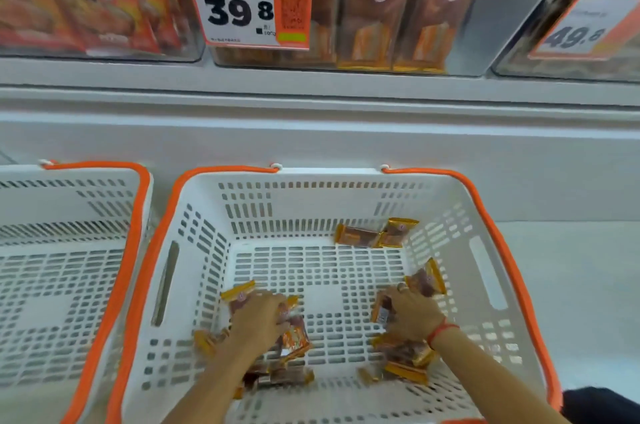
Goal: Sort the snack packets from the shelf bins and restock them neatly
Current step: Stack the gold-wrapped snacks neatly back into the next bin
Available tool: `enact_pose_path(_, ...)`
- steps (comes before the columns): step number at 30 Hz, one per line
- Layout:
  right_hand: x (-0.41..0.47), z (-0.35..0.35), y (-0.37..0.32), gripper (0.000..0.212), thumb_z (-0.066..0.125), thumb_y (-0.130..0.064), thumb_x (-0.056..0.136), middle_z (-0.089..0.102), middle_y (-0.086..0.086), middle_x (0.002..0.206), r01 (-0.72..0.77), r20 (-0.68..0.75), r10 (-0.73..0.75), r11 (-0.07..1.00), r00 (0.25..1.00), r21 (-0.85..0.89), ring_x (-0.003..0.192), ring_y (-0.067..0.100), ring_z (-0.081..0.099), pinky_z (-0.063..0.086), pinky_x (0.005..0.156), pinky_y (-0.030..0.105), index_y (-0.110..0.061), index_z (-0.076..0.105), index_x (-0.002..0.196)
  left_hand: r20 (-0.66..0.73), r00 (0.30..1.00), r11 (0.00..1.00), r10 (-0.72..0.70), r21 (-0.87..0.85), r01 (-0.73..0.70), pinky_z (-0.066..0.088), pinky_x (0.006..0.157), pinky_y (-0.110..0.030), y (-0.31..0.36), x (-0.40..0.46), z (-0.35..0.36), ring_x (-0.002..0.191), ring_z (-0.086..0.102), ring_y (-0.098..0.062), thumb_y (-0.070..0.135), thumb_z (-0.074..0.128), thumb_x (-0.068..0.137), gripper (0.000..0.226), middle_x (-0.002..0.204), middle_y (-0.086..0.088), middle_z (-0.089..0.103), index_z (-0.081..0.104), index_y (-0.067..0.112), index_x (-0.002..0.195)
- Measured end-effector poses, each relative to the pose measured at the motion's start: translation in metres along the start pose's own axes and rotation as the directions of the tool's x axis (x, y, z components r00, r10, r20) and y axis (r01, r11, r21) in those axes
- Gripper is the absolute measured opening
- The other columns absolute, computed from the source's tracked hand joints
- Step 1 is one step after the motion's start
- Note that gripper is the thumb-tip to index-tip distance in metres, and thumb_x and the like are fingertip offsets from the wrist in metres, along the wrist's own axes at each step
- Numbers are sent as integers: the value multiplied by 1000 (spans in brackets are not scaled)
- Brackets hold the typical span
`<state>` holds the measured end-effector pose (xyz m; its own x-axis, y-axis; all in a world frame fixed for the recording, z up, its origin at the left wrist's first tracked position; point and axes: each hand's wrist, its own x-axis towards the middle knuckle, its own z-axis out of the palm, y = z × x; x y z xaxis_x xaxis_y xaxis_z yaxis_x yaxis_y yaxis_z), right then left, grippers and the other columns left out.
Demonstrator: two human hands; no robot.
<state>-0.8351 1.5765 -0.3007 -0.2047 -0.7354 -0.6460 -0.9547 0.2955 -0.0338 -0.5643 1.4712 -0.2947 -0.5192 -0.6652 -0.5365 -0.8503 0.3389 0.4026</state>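
White plastic basket [486,271] holds scattered snack packets [358,236], and left hand [258,318] and right hand [412,314] curl their fingers around some packets.

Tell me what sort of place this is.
Most likely a snack shop aisle. Clear shelf bins hold stacked packets, price tags hang on their fronts, and shopping baskets sit below, both hands gathering packets in one.
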Motion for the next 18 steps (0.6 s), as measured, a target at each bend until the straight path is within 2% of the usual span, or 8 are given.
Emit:
enact_pose_path(3,7,18,0,63,60,-37,89,42,7,141,-69,-61,69,998,996,-7,129,24,44,42,94,31,-15,32,140,136,990,988,38,145,-58,44,92,-30,-3,6,15,123,47,-16,44,67,85,56,135,5,47,45,26,134)
enact_pose_path(6,13,24,2,60,58,-37,91,43,8,139,-70,-73,68,997,995,-23,127,25,44,44,91,33,-13,32,139,131,991,931,-6,364,-42,43,102,-37,-3,11,25,136,34,-24,48,69,83,81,148,-4,32,27,16,145)
enact_pose_path(9,14,11,2,42,55,-39,94,58,7,117,-24,-36,36,958,999,286,108,26,57,45,79,30,-15,47,127,117,988,926,-97,375,47,32,112,-39,-3,18,25,143,20,-28,55,70,79,96,153,-7,22,20,13,148)
enact_pose_path(10,15,4,0,27,55,-36,95,62,4,101,-44,-17,63,844,998,534,95,24,60,44,73,28,-17,54,115,110,989,936,-95,349,51,31,112,-37,-2,19,23,140,24,-27,55,70,79,93,150,-6,27,23,13,147)
enact_pose_path(12,10,-19,-13,16,55,-29,96,58,2,72,-118,77,126,365,989,923,71,20,54,40,66,28,-16,56,85,60,997,985,-52,165,42,36,104,-29,1,19,16,128,40,-19,47,71,82,78,138,-2,43,31,16,141)
enact_pose_path(14,5,-36,-23,27,58,-35,89,58,4,63,-139,141,137,-26,981,990,59,17,55,42,60,26,-11,56,78,-18,998,978,-55,-203,50,46,78,-17,7,18,6,98,59,-3,33,73,85,56,111,5,60,43,17,129)
enact_pose_path(16,-5,-50,-34,31,48,-29,96,72,11,83,-105,113,34,-186,993,977,74,18,68,51,74,27,-4,67,97,-78,992,848,-97,-529,41,44,61,-13,20,15,-10,77,62,1,25,78,81,36,90,12,64,56,20,109)
enact_pose_path(18,-20,-65,-43,29,44,-25,99,71,6,93,-35,12,-101,-220,995,975,88,16,67,47,84,26,-7,67,102,-83,991,732,-108,-681,22,41,57,-11,36,10,-26,76,64,-4,23,79,79,18,80,14,67,64,23,90)
